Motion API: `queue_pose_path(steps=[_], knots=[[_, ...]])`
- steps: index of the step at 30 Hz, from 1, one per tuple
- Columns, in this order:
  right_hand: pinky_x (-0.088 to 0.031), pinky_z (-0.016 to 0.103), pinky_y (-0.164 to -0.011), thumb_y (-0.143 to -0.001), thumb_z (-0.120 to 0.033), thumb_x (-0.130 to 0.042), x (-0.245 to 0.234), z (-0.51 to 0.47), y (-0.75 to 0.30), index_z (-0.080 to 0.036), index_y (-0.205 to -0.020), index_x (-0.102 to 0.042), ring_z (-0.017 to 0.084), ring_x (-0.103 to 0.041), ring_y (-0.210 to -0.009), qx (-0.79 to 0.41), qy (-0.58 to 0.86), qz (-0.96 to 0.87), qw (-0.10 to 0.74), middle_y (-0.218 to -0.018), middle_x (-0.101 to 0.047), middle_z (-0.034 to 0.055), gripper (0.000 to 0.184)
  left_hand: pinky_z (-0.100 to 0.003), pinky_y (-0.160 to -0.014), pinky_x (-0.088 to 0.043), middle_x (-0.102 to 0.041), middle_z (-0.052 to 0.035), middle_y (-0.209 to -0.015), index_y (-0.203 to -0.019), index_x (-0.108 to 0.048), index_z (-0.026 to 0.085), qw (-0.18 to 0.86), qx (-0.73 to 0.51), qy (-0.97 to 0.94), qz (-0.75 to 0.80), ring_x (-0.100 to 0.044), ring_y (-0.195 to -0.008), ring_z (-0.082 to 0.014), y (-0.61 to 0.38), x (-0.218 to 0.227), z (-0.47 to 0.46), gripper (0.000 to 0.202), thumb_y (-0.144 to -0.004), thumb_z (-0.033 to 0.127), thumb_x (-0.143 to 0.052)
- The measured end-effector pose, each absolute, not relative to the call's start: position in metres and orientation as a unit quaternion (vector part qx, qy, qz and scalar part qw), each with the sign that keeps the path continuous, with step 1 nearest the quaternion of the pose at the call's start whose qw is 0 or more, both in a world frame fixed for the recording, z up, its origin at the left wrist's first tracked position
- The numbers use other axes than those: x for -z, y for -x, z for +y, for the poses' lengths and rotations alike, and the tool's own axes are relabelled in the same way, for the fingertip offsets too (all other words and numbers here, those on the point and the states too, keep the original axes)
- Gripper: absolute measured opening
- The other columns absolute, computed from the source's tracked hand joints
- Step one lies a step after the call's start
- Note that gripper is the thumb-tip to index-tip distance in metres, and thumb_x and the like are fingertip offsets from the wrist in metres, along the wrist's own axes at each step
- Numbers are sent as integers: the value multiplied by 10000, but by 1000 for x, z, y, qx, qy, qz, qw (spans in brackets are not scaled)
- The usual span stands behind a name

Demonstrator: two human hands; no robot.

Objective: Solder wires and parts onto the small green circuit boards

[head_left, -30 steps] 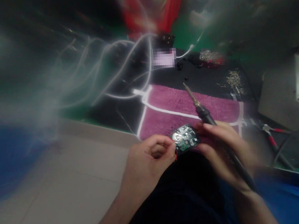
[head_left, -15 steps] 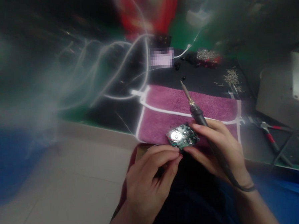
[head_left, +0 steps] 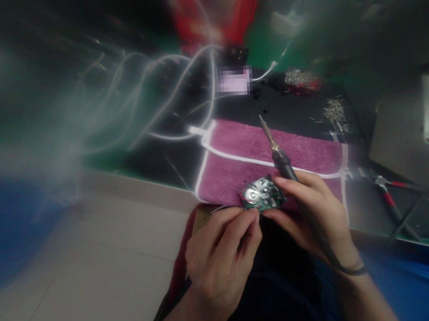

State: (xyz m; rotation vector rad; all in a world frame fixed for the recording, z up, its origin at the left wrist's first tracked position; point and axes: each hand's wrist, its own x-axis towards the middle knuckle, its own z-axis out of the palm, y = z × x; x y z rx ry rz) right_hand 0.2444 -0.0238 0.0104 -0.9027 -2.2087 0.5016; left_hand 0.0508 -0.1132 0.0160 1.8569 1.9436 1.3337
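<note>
A small green circuit board point(head_left: 262, 195) with silver solder pads is held at the near edge of a purple towel point(head_left: 257, 151). My right hand point(head_left: 310, 213) grips the board's right edge with its fingertips and also holds a soldering iron point(head_left: 279, 153), whose tip points up and away from the board. My left hand point(head_left: 223, 256) is closed in a pinch just left of the board, on a thin wire point(head_left: 220, 209) that runs from the board's lower left corner.
White cables point(head_left: 182, 85) loop over the dark bench behind the towel. A red tray of small metal parts point(head_left: 300, 79) and loose pins point(head_left: 336, 111) lie at the back right. Red-handled pliers point(head_left: 389, 194) and a grey box point(head_left: 407, 131) sit at the right.
My left hand has dropped away from the board's left edge and now pinches the thin wire below it. The right hand and iron shifted slightly left and up.
</note>
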Motion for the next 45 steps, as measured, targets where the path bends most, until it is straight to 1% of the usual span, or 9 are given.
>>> queue_pose_path(steps=[3, 8, 13, 19, 24, 30, 37, 40, 45], knots=[[-578, 292, -1129, -962, -262, -881, -10, -23, -243, -288, -1545, -580, 203, -637, -1334, -198, 352, -846, 347, -1469, -614, 61, 656, -259, -847, -623, -789, 11, -1022, -1136, -789, 224, 67, -453, -617, 641, -772, -863, -122, -51, -11, -114, 323, -897, 8, -814], [-558, 271, -1146, -955, -266, -889, -11, -23, -242, -265, -1522, -600, 195, -632, -1343, -198, 352, -847, 345, -1469, -609, 69, 636, -249, -785, -622, -753, 10, -991, -1119, -800, 236, 50, -452, -599, 659, -748, -814, -115, -52, -8, -116, 335, -874, 10, -834], [-567, 287, -1138, -967, -248, -872, -13, -23, -243, -269, -1537, -580, 208, -623, -1358, -197, 346, -852, 339, -1474, -607, 75, 641, -278, -817, -635, -776, -7, -998, -1080, -790, 229, 80, -449, -598, 660, -759, -868, -151, -53, -12, -112, 274, -875, 50, -828], [-558, 295, -1148, -962, -233, -878, -12, -23, -242, -275, -1529, -586, 211, -620, -1361, -190, 344, -855, 338, -1482, -601, 74, 638, -258, -881, -614, -758, -2, -986, -1058, -782, 211, 120, -435, -610, 652, -746, -884, -129, -48, -22, -106, 219, -915, 45, -784], [-575, 289, -1122, -972, -246, -870, -14, -22, -241, -278, -1526, -589, 207, -625, -1345, -185, 340, -858, 336, -1465, -609, 71, 622, -279, -794, -607, -742, 3, -935, -1035, -765, 205, 148, -411, -640, 632, -733, -822, -135, -39, -32, -101, 158, -949, 73, -752], [-567, 313, -1144, -968, -218, -865, -16, -25, -240, -258, -1520, -594, 222, -626, -1360, -196, 338, -855, 341, -1471, -607, 89, 617, -278, -764, -581, -726, 14, -911, -992, -766, 202, 148, -383, -656, 633, -712, -784, -117, -36, -40, -97, 111, -961, 97, -749], [-575, 311, -1133, -970, -239, -870, -13, -22, -241, -274, -1543, -581, 217, -633, -1350, -192, 339, -856, 338, -1477, -607, 83, 643, -267, -865, -587, -727, 3, -1003, -1066, -781, 218, 168, -435, -615, 636, -724, -902, -126, -40, -23, -107, 188, -953, 69, -765], [-570, 307, -1133, -972, -246, -871, -11, -22, -242, -282, -1546, -583, 212, -634, -1347, -194, 340, -854, 342, -1475, -610, 75, 643, -274, -859, -593, -717, -1, -1048, -1088, -785, 240, 195, -474, -563, 648, -720, -936, -133, -48, -13, -114, 230, -938, 67, -778], [-582, 324, -1118, -950, -229, -889, -11, -24, -244, -301, -1550, -587, 223, -643, -1341, -197, 346, -851, 342, -1474, -617, 71, 675, -256, -845, -604, -748, 8, -1019, -1067, -764, 209, 206, -515, -514, 655, -731, -917, -120, -61, -4, -115, 250, -911, 15, -778]])
